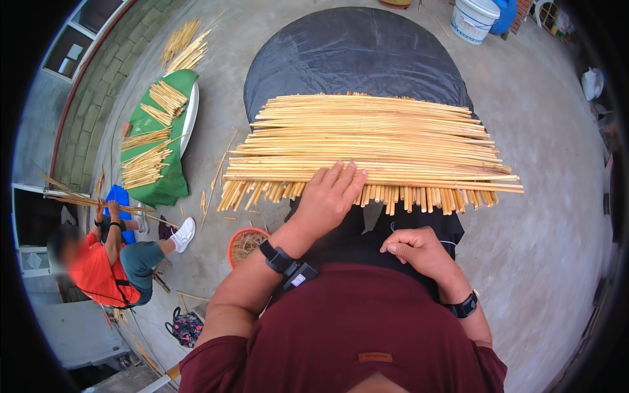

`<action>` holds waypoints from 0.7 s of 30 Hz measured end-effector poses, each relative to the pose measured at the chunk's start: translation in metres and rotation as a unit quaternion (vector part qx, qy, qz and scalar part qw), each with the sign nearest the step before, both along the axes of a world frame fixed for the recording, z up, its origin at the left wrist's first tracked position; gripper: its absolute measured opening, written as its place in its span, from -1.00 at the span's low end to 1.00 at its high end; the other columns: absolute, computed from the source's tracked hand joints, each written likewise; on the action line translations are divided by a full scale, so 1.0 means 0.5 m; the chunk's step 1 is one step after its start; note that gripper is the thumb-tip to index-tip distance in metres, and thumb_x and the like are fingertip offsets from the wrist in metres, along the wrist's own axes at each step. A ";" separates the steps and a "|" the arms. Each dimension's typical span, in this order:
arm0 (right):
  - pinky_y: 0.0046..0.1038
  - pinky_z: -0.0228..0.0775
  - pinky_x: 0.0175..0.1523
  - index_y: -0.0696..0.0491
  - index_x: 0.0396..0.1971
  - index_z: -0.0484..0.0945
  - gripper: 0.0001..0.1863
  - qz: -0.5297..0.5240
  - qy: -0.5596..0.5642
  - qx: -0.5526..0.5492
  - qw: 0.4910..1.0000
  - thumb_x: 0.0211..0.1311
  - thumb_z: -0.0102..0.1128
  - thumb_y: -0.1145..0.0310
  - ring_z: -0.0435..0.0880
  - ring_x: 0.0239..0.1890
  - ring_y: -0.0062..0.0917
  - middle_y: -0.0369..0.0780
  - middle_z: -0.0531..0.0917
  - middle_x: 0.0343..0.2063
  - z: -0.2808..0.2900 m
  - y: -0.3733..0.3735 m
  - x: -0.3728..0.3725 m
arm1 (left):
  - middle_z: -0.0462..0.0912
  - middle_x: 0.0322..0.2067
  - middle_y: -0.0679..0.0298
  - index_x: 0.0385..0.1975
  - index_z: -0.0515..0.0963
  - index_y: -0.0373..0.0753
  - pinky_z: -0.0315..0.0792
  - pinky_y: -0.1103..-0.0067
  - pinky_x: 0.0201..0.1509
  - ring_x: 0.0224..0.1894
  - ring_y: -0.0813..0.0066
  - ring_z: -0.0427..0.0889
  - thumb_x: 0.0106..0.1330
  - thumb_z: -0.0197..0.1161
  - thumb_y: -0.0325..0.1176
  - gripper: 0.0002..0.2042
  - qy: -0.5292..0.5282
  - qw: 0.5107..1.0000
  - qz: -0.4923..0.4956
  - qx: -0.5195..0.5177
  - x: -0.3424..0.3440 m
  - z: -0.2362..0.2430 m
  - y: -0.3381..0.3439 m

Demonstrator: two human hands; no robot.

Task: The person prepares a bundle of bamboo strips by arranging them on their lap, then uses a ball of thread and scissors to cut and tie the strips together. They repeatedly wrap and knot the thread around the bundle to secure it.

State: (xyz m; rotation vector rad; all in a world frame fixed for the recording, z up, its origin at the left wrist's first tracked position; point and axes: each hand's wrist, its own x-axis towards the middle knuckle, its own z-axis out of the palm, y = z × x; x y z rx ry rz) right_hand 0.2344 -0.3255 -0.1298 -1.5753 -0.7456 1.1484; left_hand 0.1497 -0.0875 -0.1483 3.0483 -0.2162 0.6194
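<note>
A wide stack of pale bamboo sticks (pixel 373 141) lies crosswise on a round table covered with a black sheet (pixel 354 52), with a lower layer of short stick ends poking toward me. My left hand (pixel 331 196) rests flat, fingers spread, on the near edge of the stack. Closer to my body, my right hand (pixel 414 250) sits loosely curled against my dark trousers, below the sticks and apart from them; nothing is visible in it. Both wrists carry black bands.
An orange basket (pixel 246 243) stands on the concrete floor by my left leg. More stick bundles lie on a green-covered table (pixel 160 141) to the left. A person in an orange shirt (pixel 98 268) sits lower left holding sticks. A white bucket (pixel 473 18) stands far back.
</note>
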 end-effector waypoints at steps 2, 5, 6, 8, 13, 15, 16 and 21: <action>-0.61 0.25 -0.48 0.13 -0.34 0.66 -0.87 0.013 -0.001 -0.034 0.999 0.28 0.17 0.42 0.38 -0.61 -0.76 -0.35 0.49 -0.69 -0.021 0.008 0.009 | 0.58 -0.02 0.04 0.04 0.49 -0.29 0.42 0.31 0.05 0.00 0.10 0.56 0.16 0.12 -0.44 -0.61 -0.023 1.000 -0.013 -0.010 0.000 -0.006 0.005; -0.61 0.26 -0.46 0.13 -0.34 0.66 -0.87 0.020 0.000 -0.054 0.998 0.27 0.16 0.42 0.38 -0.60 -0.76 -0.35 0.50 -0.69 -0.050 -0.007 0.018 | 0.60 -0.06 0.05 -0.03 0.53 -0.30 0.43 0.29 0.07 -0.01 0.12 0.57 0.14 0.12 -0.48 -0.65 -0.066 0.997 -0.019 -0.044 0.006 -0.007 0.000; -0.61 0.26 -0.46 0.13 -0.34 0.66 -0.87 0.017 -0.004 -0.073 0.997 0.27 0.16 0.42 0.38 -0.60 -0.76 -0.36 0.50 -0.69 -0.055 -0.018 0.017 | 0.61 -0.09 0.05 -0.06 0.55 -0.30 0.44 0.30 0.06 -0.03 0.13 0.59 0.13 0.12 -0.50 -0.67 -0.083 0.995 -0.016 -0.057 0.008 -0.002 -0.001; -0.62 0.26 -0.45 0.16 -0.36 0.65 -0.86 -0.011 0.000 -0.045 0.999 0.27 0.15 0.44 0.37 -0.60 -0.77 -0.36 0.51 -0.68 -0.055 -0.051 -0.010 | 0.64 -0.17 0.07 -0.13 0.58 -0.30 0.47 0.33 0.03 -0.08 0.15 0.62 0.10 0.12 -0.56 -0.70 -0.126 0.987 -0.019 -0.103 -0.006 0.023 -0.010; -0.64 0.24 -0.45 0.17 -0.40 0.66 -0.86 -0.062 -0.038 -0.042 0.996 0.25 0.14 0.46 0.36 -0.61 -0.78 -0.36 0.52 -0.65 -0.019 -0.106 -0.096 | 0.69 -0.27 0.08 -0.17 0.60 -0.35 0.52 0.46 -0.07 -0.19 0.23 0.69 0.08 0.11 -0.70 -0.70 -0.180 0.951 0.034 -0.250 -0.066 0.138 0.038; -0.65 0.23 -0.46 0.18 -0.40 0.66 -0.86 -0.074 -0.040 -0.031 0.996 0.25 0.14 0.47 0.36 -0.61 -0.78 -0.37 0.52 -0.65 -0.008 -0.124 -0.128 | 0.70 -0.34 0.11 -0.21 0.61 -0.36 0.53 0.49 -0.18 -0.28 0.25 0.69 0.14 0.11 -0.69 -0.76 -0.222 0.923 0.079 -0.304 -0.098 0.175 0.070; -0.65 0.23 -0.46 0.18 -0.41 0.66 -0.86 -0.073 -0.042 -0.028 0.996 0.24 0.14 0.48 0.35 -0.61 -0.78 -0.38 0.52 -0.65 -0.003 -0.132 -0.141 | 0.69 -0.32 0.15 -0.19 0.60 -0.36 0.52 0.51 -0.16 -0.27 0.32 0.68 0.16 0.11 -0.69 -0.76 -0.246 0.898 0.095 -0.351 -0.113 0.196 0.094; -0.69 0.21 -0.44 0.17 -0.44 0.65 -0.87 -0.103 -0.012 -0.008 0.995 0.22 0.13 0.52 0.37 -0.59 -0.80 -0.40 0.52 -0.66 -0.010 -0.161 -0.171 | 0.66 -0.23 0.29 -0.09 0.54 -0.38 0.44 0.61 -0.08 -0.21 0.57 0.58 0.24 0.13 -0.67 -0.75 -0.413 0.745 0.060 -0.521 -0.193 0.290 0.240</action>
